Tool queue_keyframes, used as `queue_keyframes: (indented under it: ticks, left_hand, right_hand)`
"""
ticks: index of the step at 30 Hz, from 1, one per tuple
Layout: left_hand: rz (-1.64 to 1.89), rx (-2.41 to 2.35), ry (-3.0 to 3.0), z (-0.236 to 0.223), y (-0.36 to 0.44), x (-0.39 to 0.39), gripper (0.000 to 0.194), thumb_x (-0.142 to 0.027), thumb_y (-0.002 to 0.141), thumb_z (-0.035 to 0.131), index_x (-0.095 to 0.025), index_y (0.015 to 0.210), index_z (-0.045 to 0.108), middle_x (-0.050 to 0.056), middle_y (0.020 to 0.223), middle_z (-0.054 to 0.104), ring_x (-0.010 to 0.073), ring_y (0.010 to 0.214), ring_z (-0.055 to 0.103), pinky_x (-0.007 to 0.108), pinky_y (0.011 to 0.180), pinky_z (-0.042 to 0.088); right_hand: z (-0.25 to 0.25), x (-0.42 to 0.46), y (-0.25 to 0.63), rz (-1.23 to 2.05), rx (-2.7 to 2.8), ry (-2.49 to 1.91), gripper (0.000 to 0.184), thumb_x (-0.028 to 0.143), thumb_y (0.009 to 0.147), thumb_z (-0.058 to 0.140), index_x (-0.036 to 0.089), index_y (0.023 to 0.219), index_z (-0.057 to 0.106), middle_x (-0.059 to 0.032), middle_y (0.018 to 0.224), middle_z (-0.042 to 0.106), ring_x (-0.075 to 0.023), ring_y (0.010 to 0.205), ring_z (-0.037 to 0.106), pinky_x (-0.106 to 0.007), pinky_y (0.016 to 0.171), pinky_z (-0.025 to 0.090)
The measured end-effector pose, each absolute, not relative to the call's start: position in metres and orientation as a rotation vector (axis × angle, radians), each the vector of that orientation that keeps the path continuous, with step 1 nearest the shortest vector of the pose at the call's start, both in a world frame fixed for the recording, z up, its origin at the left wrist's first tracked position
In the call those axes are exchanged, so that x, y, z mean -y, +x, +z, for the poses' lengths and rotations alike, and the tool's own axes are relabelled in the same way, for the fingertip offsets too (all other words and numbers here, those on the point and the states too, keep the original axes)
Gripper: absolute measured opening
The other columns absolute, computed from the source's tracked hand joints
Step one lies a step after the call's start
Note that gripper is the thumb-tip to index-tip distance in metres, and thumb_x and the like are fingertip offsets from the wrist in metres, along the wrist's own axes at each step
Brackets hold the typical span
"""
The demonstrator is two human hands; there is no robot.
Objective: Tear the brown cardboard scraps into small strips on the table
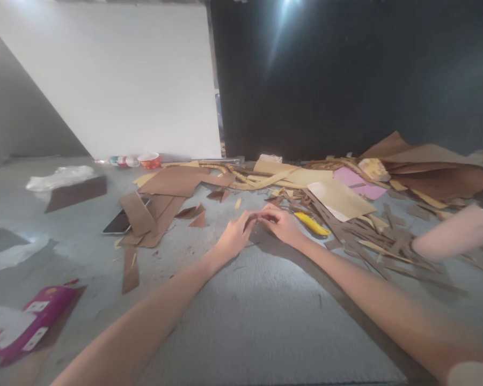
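Observation:
My left hand and my right hand meet over the grey table, fingertips pinched close together. Whatever lies between the fingers is small and mostly hidden, so I cannot make it out. Just right of my right hand lies a slim, curved yellow object. Small folded brown pieces rest to the left, beyond my left hand. Behind my fingers are brown scraps and a short pale yellow strip.
Brown sheets partly cover a phone at left. A purple tissue pack lies front left. Brown strips, a pale yellow sheet and pink paper spread rightward. Another person's arm reaches in at right.

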State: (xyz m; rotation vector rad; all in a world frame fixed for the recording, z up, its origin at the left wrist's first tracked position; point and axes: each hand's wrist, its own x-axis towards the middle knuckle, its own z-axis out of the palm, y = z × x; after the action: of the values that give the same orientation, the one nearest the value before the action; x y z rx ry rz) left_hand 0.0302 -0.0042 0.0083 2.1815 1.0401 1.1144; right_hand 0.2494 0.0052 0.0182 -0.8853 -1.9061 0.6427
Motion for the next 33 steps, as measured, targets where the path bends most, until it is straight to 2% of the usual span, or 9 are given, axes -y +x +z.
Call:
queue_keyframes:
  ticks: [4, 7, 10, 12, 17, 25, 33]
  left_hand:
    - [1.158, -1.032, 2.121, 0.0076, 0.0318, 0.0032, 0.026, -0.033, 0.115, 0.052, -0.025, 0.135, 0.067, 0.005, 0.111, 0.082, 0.0187, 0.1, 0.08, 0.029, 0.093, 0.061]
    - [1.143, -1.059, 2.072, 0.0071, 0.0322, 0.0029, 0.026, -0.036, 0.115, 0.052, -0.025, 0.135, 0.065, 0.004, 0.106, 0.082, 0.0189, 0.092, 0.081, 0.03, 0.088, 0.062]
    - [1.134, -1.069, 2.025, 0.0078, 0.0318, 0.0028, 0.026, -0.038, 0.115, 0.053, -0.025, 0.135, 0.062, 0.003, 0.105, 0.082, 0.0186, 0.086, 0.081, 0.031, 0.085, 0.063]
    - [1.141, -1.068, 2.013, 0.0081, 0.0314, 0.0023, 0.026, -0.039, 0.115, 0.053, -0.025, 0.134, 0.062, 0.004, 0.109, 0.082, 0.019, 0.09, 0.082, 0.031, 0.087, 0.063]
    - [1.143, -1.067, 2.032, 0.0055, 0.0304, 0.0008, 0.026, -0.037, 0.114, 0.053, -0.024, 0.136, 0.061, 0.006, 0.112, 0.082, 0.0203, 0.098, 0.082, 0.032, 0.091, 0.062]
    - [1.049, -1.073, 2.099, 0.0038, 0.0291, 0.003, 0.027, -0.036, 0.115, 0.05, -0.027, 0.136, 0.064, 0.004, 0.109, 0.081, 0.019, 0.092, 0.08, 0.03, 0.087, 0.061]
    - [1.106, -1.083, 2.043, 0.0069, 0.0316, 0.0023, 0.027, -0.041, 0.114, 0.052, -0.026, 0.134, 0.062, 0.004, 0.111, 0.083, 0.0199, 0.092, 0.082, 0.031, 0.087, 0.062]
  right_hand:
    - [0.016, -0.0034, 0.2472, 0.486, 1.847, -0.898, 0.037, 0.058, 0.107, 0.067, 0.025, 0.095, 0.078, -0.0034, 0.086, 0.063, -0.022, 0.079, 0.062, -0.036, 0.076, 0.052]
    - [0.016, -0.0004, 0.2458, 0.418, 1.836, -0.884, 0.034, 0.055, 0.108, 0.068, 0.025, 0.096, 0.078, -0.0037, 0.085, 0.062, -0.0224, 0.077, 0.062, -0.038, 0.077, 0.052]
    - [0.0165, 0.0016, 0.245, 0.434, 1.849, -0.858, 0.031, 0.052, 0.109, 0.065, 0.026, 0.102, 0.08, -0.0056, 0.09, 0.065, -0.0237, 0.079, 0.064, -0.038, 0.075, 0.054]
    - [0.0167, 0.0015, 0.245, 0.459, 1.863, -0.858, 0.031, 0.052, 0.109, 0.064, 0.027, 0.104, 0.081, -0.0063, 0.091, 0.066, -0.0246, 0.082, 0.065, -0.038, 0.075, 0.055]
    - [0.0159, -0.0015, 0.2462, 0.511, 1.901, -0.899, 0.034, 0.055, 0.109, 0.062, 0.026, 0.103, 0.08, -0.0067, 0.091, 0.068, -0.0252, 0.085, 0.066, -0.038, 0.078, 0.056]
    - [0.0178, -0.0006, 0.2484, 0.557, 1.959, -0.935, 0.038, 0.058, 0.11, 0.06, 0.027, 0.094, 0.076, -0.0066, 0.093, 0.07, -0.0258, 0.091, 0.069, -0.036, 0.082, 0.056]
    - [0.018, -0.0025, 0.2467, 0.514, 1.909, -0.91, 0.036, 0.056, 0.11, 0.061, 0.026, 0.099, 0.077, -0.0053, 0.089, 0.067, -0.0249, 0.086, 0.065, -0.036, 0.079, 0.054]
